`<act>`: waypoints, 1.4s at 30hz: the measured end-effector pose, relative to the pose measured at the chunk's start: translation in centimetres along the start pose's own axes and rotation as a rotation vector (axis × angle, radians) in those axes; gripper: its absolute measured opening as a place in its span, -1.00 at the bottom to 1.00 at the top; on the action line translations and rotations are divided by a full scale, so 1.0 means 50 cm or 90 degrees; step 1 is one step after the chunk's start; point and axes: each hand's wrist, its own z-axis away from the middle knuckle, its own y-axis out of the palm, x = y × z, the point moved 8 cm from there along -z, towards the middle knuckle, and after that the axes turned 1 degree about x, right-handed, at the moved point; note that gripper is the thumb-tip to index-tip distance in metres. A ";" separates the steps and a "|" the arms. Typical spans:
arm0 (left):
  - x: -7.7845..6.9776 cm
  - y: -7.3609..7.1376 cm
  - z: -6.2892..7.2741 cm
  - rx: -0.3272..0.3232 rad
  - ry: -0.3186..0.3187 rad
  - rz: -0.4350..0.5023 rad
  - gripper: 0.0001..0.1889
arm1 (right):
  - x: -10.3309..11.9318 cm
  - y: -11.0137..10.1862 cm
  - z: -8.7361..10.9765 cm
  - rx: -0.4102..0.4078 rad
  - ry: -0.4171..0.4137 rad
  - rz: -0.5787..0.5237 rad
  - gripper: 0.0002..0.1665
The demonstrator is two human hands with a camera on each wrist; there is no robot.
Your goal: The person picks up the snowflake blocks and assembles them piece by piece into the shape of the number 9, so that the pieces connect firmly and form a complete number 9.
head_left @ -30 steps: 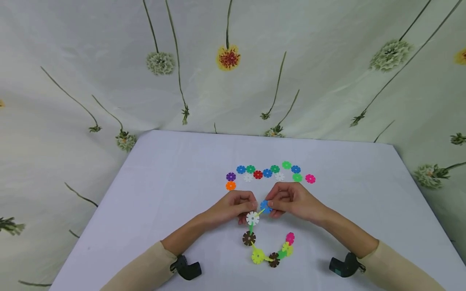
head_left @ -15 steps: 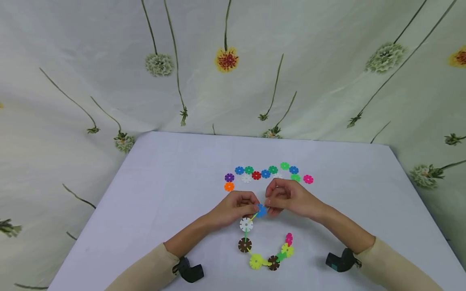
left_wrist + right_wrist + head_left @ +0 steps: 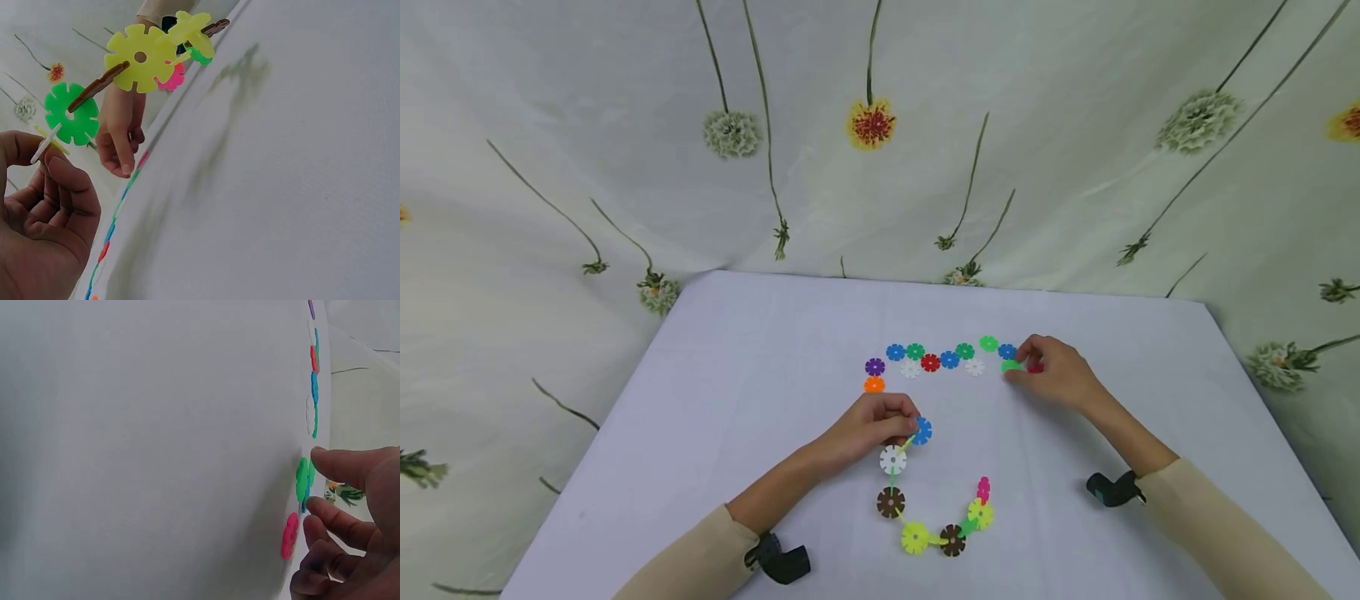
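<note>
My left hand (image 3: 880,419) pinches one end of a chain of notched plastic snowflake discs, near a blue disc (image 3: 922,431). From there the chain curves through a white disc (image 3: 892,460), a brown disc (image 3: 891,502) and a yellow disc (image 3: 915,537) up to a pink disc (image 3: 984,489). The left wrist view shows a green disc (image 3: 74,114) of it hanging above the table. My right hand (image 3: 1056,375) reaches over the loose discs at the back, thumb and fingers apart at a light green disc (image 3: 302,479). A loose pink disc (image 3: 289,535) lies beside it, partly behind the fingers in the head view.
A row of loose discs lies on the white table (image 3: 760,350), among them a red disc (image 3: 930,362), a purple disc (image 3: 875,367) and an orange disc (image 3: 874,384). A flower-printed cloth (image 3: 820,183) hangs behind the table.
My right hand has let go of the blue disc and moved right and away, to the loose discs at the back. My left hand keeps its hold on the chain, which has shifted slightly left.
</note>
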 end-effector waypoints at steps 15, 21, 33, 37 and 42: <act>-0.009 0.009 -0.007 0.007 -0.002 0.013 -0.78 | -0.012 0.008 -0.011 -0.004 0.001 -0.015 -0.60; -0.007 0.008 -0.009 0.002 -0.010 0.011 -0.78 | 0.003 0.003 0.000 -0.020 -0.026 -0.055 -0.79; -0.005 0.010 -0.016 -0.003 -0.031 0.019 -0.78 | 0.113 0.041 0.082 0.112 -0.127 -0.337 -0.75; -0.001 0.009 -0.018 -0.008 -0.036 0.023 -0.77 | 0.158 0.053 0.111 0.129 -0.178 -0.348 -0.75; -0.002 0.011 -0.018 -0.003 -0.030 0.032 -0.76 | 0.193 0.061 0.134 0.126 -0.230 -0.326 -0.78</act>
